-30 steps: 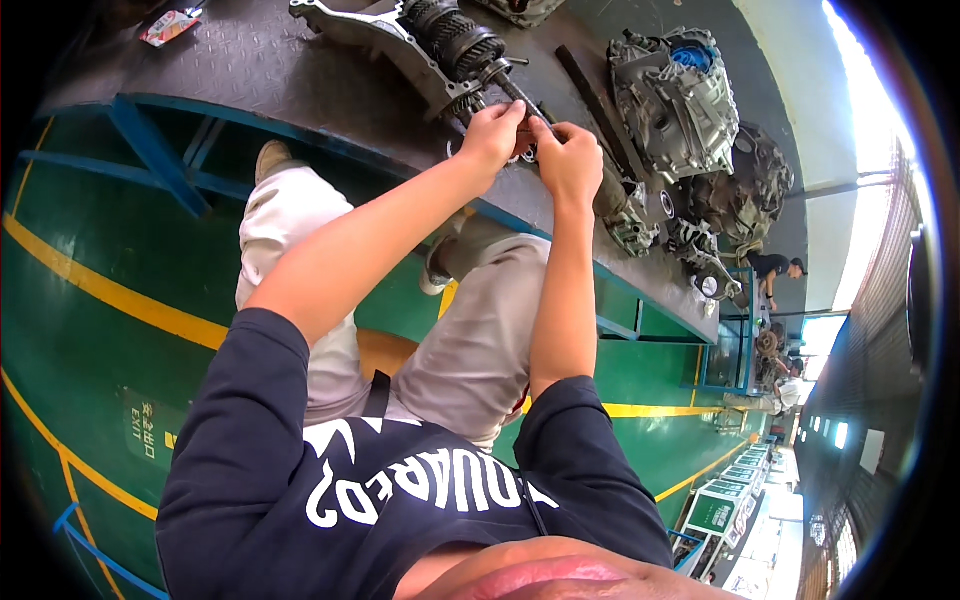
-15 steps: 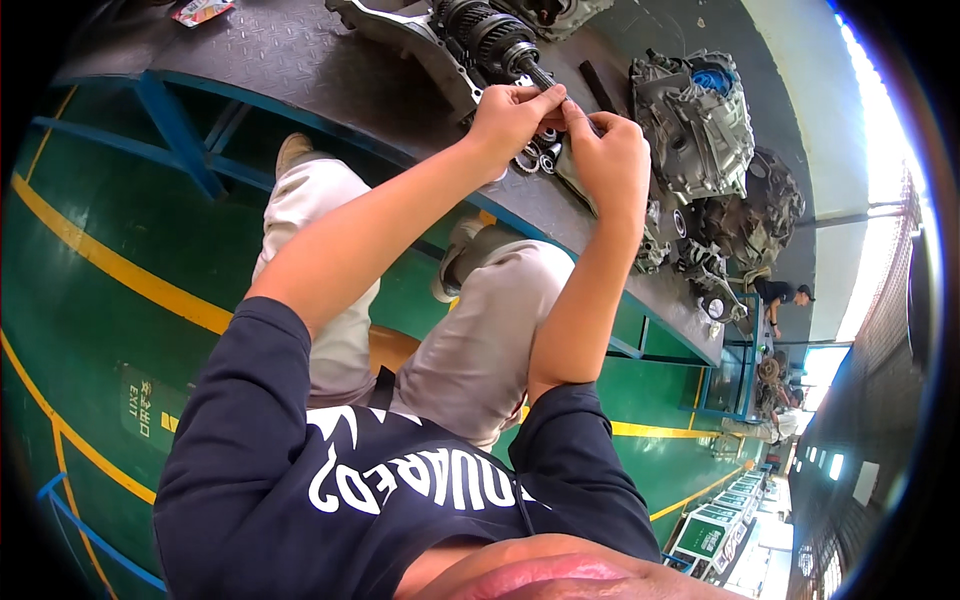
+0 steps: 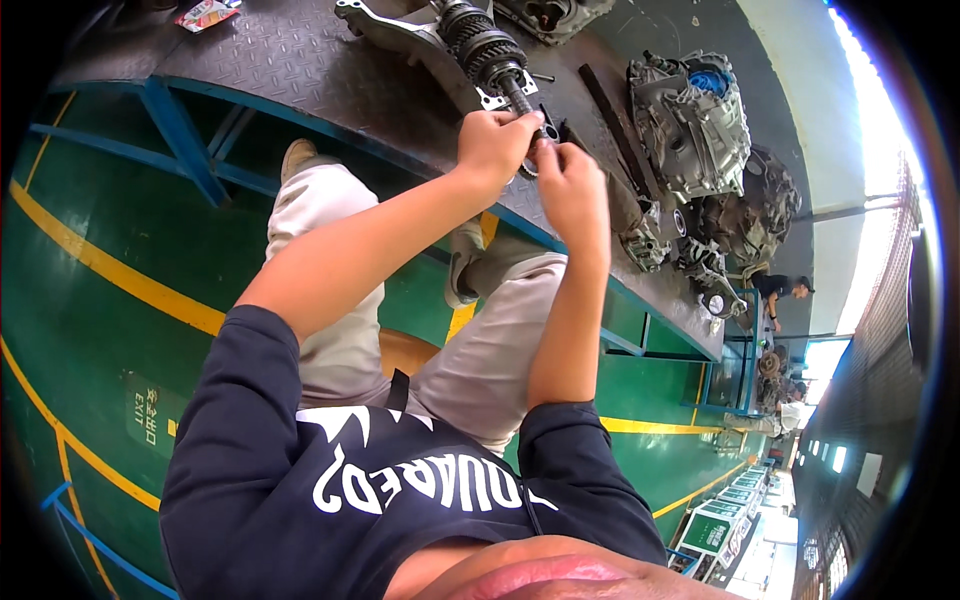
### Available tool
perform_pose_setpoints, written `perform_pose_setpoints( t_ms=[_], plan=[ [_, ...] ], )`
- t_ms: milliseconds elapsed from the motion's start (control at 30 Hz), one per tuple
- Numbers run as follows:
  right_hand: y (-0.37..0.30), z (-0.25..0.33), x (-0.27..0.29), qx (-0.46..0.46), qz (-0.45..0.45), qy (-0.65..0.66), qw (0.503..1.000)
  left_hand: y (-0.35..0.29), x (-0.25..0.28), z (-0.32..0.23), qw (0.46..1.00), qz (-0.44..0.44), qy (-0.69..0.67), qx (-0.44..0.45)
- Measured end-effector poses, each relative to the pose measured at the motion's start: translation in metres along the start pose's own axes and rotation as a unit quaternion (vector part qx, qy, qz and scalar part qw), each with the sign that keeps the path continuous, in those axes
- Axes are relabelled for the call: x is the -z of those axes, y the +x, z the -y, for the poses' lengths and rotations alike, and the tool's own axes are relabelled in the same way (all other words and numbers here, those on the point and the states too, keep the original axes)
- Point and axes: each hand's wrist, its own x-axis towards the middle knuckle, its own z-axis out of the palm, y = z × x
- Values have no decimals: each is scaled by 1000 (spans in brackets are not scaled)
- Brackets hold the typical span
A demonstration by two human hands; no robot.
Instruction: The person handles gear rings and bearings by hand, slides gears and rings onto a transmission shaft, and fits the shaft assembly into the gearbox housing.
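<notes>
A gear shaft [image 3: 490, 55] is seen lying on the dark chequered steel counter [image 3: 330, 80], its stacked, ribbed, dark-metal gears narrowing to a slim end that points toward the person. That slim end is gripped by the left hand [image 3: 492, 148], whose fingers are curled closed around it. The right hand [image 3: 568, 185] is held just beside the left, touching it, with the fingers pinched narrowly on a small dark part at the shaft's tip; what that part is cannot be told. A grey cast gearbox housing [image 3: 690, 125] is set further right on the counter.
</notes>
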Motion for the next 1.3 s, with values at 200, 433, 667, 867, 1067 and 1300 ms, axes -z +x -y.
perform_pose_setpoints(
  t_ms=[200,433,667,867,1067,1300],
  plan=[
    [-14,11,-25,52,-3,208,977,-7,25,-6,999,37,28,-21],
    [-41,31,-36,-107,213,624,744,-15,28,-24,997,-7,-31,65],
    [-40,32,-46,-127,220,709,657,33,44,-31,979,26,-126,157],
    [-38,28,-45,-96,217,729,642,68,39,-19,946,121,-242,176],
    [-39,31,-52,-83,206,764,605,63,39,-24,943,101,-263,178],
    [-42,20,-45,-130,180,767,602,23,28,-23,959,79,-182,204]
  ],
)
